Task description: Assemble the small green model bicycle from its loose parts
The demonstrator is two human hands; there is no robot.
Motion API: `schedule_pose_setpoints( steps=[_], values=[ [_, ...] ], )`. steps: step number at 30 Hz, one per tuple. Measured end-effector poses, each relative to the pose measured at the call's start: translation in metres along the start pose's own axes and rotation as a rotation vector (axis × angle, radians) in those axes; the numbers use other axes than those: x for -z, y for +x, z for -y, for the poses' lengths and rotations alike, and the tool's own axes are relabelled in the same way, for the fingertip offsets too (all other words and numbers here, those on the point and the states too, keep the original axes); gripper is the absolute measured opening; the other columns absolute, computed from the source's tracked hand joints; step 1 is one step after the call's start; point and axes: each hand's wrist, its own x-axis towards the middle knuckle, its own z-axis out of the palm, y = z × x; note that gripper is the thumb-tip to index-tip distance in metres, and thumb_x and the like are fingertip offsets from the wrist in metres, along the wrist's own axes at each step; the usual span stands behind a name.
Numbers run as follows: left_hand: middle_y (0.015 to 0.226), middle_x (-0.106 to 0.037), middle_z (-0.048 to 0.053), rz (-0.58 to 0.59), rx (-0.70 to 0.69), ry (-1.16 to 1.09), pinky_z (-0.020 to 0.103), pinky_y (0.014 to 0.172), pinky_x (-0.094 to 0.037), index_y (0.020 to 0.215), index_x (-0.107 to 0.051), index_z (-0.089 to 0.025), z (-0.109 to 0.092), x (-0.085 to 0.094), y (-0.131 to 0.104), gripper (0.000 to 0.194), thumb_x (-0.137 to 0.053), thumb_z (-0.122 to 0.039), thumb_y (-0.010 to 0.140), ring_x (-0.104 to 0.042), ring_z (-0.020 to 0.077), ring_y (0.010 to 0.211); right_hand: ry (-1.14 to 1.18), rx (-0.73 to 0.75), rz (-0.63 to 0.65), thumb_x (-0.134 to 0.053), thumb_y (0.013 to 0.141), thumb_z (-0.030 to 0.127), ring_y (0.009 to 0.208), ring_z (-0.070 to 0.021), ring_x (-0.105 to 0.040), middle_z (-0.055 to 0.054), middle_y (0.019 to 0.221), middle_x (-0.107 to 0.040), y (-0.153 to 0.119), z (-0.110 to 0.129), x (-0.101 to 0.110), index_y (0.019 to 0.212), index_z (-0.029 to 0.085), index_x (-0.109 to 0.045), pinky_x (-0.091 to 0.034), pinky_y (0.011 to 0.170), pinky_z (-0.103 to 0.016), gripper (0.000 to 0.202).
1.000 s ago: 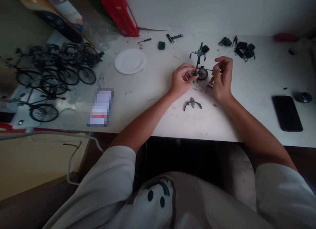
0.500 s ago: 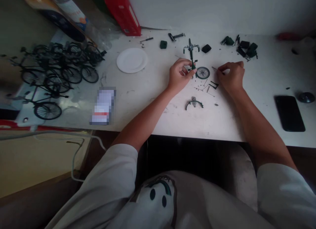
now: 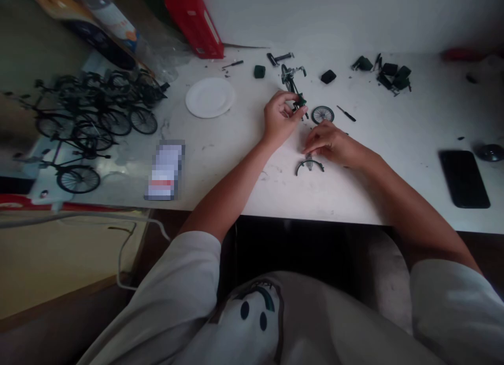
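My left hand (image 3: 281, 115) is closed round a dark green model bicycle (image 3: 291, 82), whose handlebars point away from me. Its grip covers part of the frame. My right hand (image 3: 326, 142) is low over the table with thumb and fingers pinched together; whatever is between the fingertips is too small or hidden. Just below those fingertips lie a curved mudguard (image 3: 310, 166) and a small greyish piece. A loose spoked wheel (image 3: 323, 114) rests between the hands, and a small screwdriver (image 3: 346, 113) lies to its right. The right hand hides most of the little metal parts there.
Several assembled model bicycles (image 3: 79, 177) crowd the left side. A white plate (image 3: 210, 97), a phone with a lit, blurred screen (image 3: 163, 170) and a dark phone (image 3: 464, 178) lie on the table. Dark green parts (image 3: 394, 77), a red box (image 3: 197, 26) and a black block (image 3: 328, 76) are farther back.
My right hand has left the screwdriver on the table and moved left and toward me, over the small parts. My left hand has tilted the model bicycle, its handlebars now farther left.
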Motion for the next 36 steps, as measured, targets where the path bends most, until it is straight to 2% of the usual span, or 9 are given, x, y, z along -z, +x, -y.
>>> schedule_pose_setpoints(
  steps=[4,9,11,13,17,20,23,30,36],
  values=[
    [0.115,-0.077,0.006,-0.011,0.032,0.000,0.026,0.061,-0.049,0.109,-0.076,-0.025,-0.003,0.000,0.000,0.050,-0.093,-0.068,0.090,-0.061,0.0081,0.068,-0.010,-0.007,0.067,-0.073,0.107,0.032,0.117,-0.0346,-0.058,-0.011,0.121,-0.079,-0.002,-0.002,-0.002,0.114,0.033,-0.094,-0.055,0.108,-0.059,0.022],
    [0.116,-0.076,0.006,0.020,0.030,0.008,0.026,0.061,-0.048,0.112,-0.074,-0.026,0.002,0.002,0.000,0.049,-0.091,-0.067,0.092,-0.061,0.0081,0.068,0.014,-0.070,0.036,-0.082,0.102,0.041,0.118,-0.0355,-0.060,-0.011,0.115,-0.078,-0.001,-0.001,0.000,0.102,0.031,-0.091,-0.054,0.110,-0.058,0.013],
    [0.116,-0.076,0.005,0.019,0.019,0.006,0.026,0.059,-0.046,0.113,-0.074,-0.026,0.006,0.001,0.000,0.049,-0.090,-0.068,0.093,-0.060,0.0078,0.067,0.038,-0.092,0.002,-0.084,0.101,0.046,0.112,-0.0337,-0.063,-0.010,0.108,-0.079,-0.002,-0.001,0.002,0.097,0.030,-0.088,-0.056,0.106,-0.054,0.017],
    [0.114,-0.075,0.005,0.015,0.018,0.007,0.027,0.059,-0.045,0.113,-0.074,-0.026,0.008,0.001,-0.001,0.051,-0.089,-0.070,0.092,-0.059,0.0080,0.066,0.081,-0.159,-0.054,-0.086,0.099,0.051,0.098,-0.0291,-0.067,-0.009,0.101,-0.079,-0.003,-0.002,0.003,0.098,0.029,-0.086,-0.059,0.091,-0.048,0.023],
    [0.110,-0.075,0.004,0.010,0.026,0.007,0.028,0.057,-0.041,0.112,-0.074,-0.026,0.006,-0.001,-0.001,0.057,-0.087,-0.077,0.090,-0.056,0.0082,0.064,0.110,-0.263,-0.335,-0.089,0.095,0.060,0.077,-0.0220,-0.069,-0.007,0.095,-0.081,-0.002,-0.007,0.002,0.101,0.027,-0.087,-0.051,0.065,-0.038,0.034],
    [0.105,-0.073,0.004,0.018,0.039,0.004,0.029,0.056,-0.039,0.110,-0.072,-0.025,0.001,-0.002,-0.002,0.060,-0.086,-0.079,0.089,-0.053,0.0077,0.061,0.096,-0.278,-0.606,-0.088,0.096,0.064,0.079,-0.0229,-0.071,-0.007,0.092,-0.083,0.002,-0.007,-0.001,0.103,0.027,-0.089,-0.048,0.061,-0.037,0.037],
    [0.107,-0.072,0.004,0.024,0.012,0.022,0.028,0.059,-0.041,0.108,-0.072,-0.025,-0.004,-0.003,-0.005,0.057,-0.089,-0.076,0.089,-0.052,0.0075,0.064,0.070,-0.301,-0.767,-0.090,0.095,0.067,0.080,-0.0249,-0.074,-0.008,0.092,-0.084,0.005,-0.004,-0.006,0.103,0.028,-0.092,-0.049,0.060,-0.038,0.039],
    [0.108,-0.068,0.005,0.087,-0.065,0.016,0.027,0.060,-0.044,0.107,-0.071,-0.026,-0.012,-0.009,-0.012,0.054,-0.084,-0.077,0.093,-0.054,0.0089,0.069,-0.023,-0.312,-0.783,-0.085,0.100,0.072,0.085,-0.0272,-0.077,-0.007,0.097,-0.086,0.003,-0.005,-0.014,0.106,0.032,-0.093,-0.059,0.072,-0.044,0.041],
    [0.107,-0.070,0.004,0.106,-0.060,0.027,0.026,0.056,-0.039,0.104,-0.070,-0.025,-0.021,-0.009,-0.013,0.057,-0.081,-0.080,0.094,-0.053,0.0078,0.066,-0.041,-0.305,-0.804,-0.083,0.099,0.077,0.081,-0.0259,-0.075,-0.006,0.092,-0.084,0.003,-0.010,-0.015,0.105,0.032,-0.093,-0.059,0.069,-0.043,0.046]
  ],
)
